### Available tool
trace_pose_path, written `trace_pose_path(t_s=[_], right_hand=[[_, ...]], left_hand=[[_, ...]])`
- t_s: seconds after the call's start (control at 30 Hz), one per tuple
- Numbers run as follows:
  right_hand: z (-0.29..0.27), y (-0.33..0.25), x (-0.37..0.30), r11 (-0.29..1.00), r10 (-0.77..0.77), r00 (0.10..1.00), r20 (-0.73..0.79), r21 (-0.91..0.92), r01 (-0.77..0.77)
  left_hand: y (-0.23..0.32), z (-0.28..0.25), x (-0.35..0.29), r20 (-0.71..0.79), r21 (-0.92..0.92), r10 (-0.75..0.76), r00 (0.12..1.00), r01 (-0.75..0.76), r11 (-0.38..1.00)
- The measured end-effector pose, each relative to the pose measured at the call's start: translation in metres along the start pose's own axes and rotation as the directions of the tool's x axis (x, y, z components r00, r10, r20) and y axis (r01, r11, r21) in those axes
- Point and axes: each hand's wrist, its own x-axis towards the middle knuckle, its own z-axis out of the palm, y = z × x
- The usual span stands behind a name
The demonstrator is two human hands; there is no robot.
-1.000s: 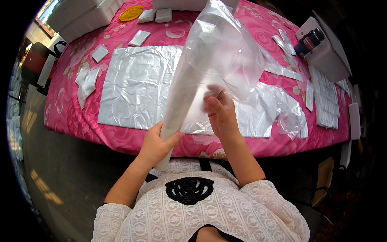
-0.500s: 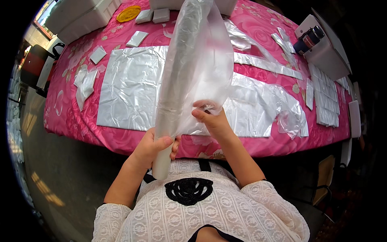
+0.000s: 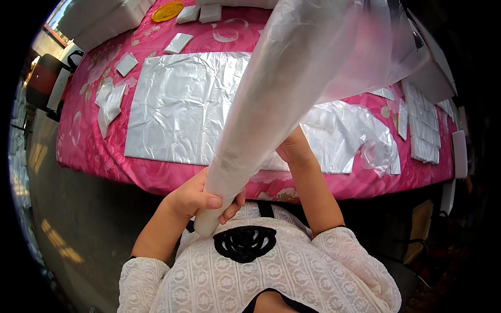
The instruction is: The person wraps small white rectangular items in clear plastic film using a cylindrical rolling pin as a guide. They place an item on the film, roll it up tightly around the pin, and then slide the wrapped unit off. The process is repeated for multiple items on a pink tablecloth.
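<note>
A long roll of translucent white plastic film (image 3: 255, 120) slants up from near my waist toward the far right. My left hand (image 3: 197, 197) is closed around its lower part, thumb in front and fingertips showing on the other side. From the upper part, a loose clear sheet (image 3: 360, 62) of the film spreads out to the right. My right hand (image 3: 293, 148) is behind the roll, its fingers hidden. Beneath the roll lies a large flat silvery-white plastic sheet (image 3: 177, 112) on the table; a crumpled plastic piece (image 3: 334, 138) lies to its right.
A pink floral cloth (image 3: 99, 151) covers the table. Small folded white packets (image 3: 178, 43) and a crumpled plastic piece (image 3: 109, 104) lie at left. A yellow disc (image 3: 167, 11) and white foam box (image 3: 107, 23) are at far left. Stacked silvery packets (image 3: 424, 125) lie at right.
The roll has tilted to the right and its top looks larger. The loose film has swung right and spread out. My right hand's fingers have gone out of sight behind the roll.
</note>
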Motion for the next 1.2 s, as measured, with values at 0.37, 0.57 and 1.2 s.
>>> trace_pose_path(t_s=[0.37,0.57,1.2], right_hand=[[0.04,-0.109,-0.042,-0.253,-0.775,0.411,0.481,-0.831,0.495],[0.055,-0.167,-0.029,0.182,-0.955,0.294,-0.047,-0.874,0.45],[-0.009,-0.138,0.029,0.459,0.074,0.991,0.111,-0.886,0.065]], left_hand=[[0.04,-0.01,-0.007,-0.483,0.463,-0.001,0.875,0.257,0.848],[0.047,-0.016,-0.012,-0.574,0.54,0.086,0.815,0.297,0.787],[0.045,-0.022,-0.034,-0.537,0.827,0.361,0.762,0.39,0.405]])
